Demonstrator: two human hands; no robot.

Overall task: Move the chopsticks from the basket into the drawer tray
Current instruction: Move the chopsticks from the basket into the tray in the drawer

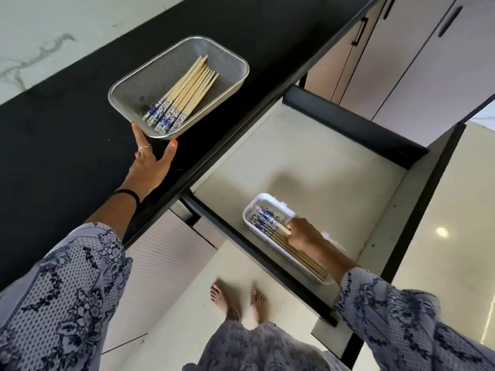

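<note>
Chopsticks (284, 246) are being laid into the white drawer tray (250, 212) by the right hand (302, 234), fingers curled on the bundle. The left hand (150, 162) is touching the mesh basket (233, 84) with spread fingers. About eight chopsticks (187, 89) are waiting there; next, I judge, comes release and another grab.

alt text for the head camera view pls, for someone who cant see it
Seen from above, a person's right hand sets chopsticks into a white tray in an open drawer, while the left hand touches the rim of a mesh basket on a black counter. More blue-patterned chopsticks lie in the basket.
</note>
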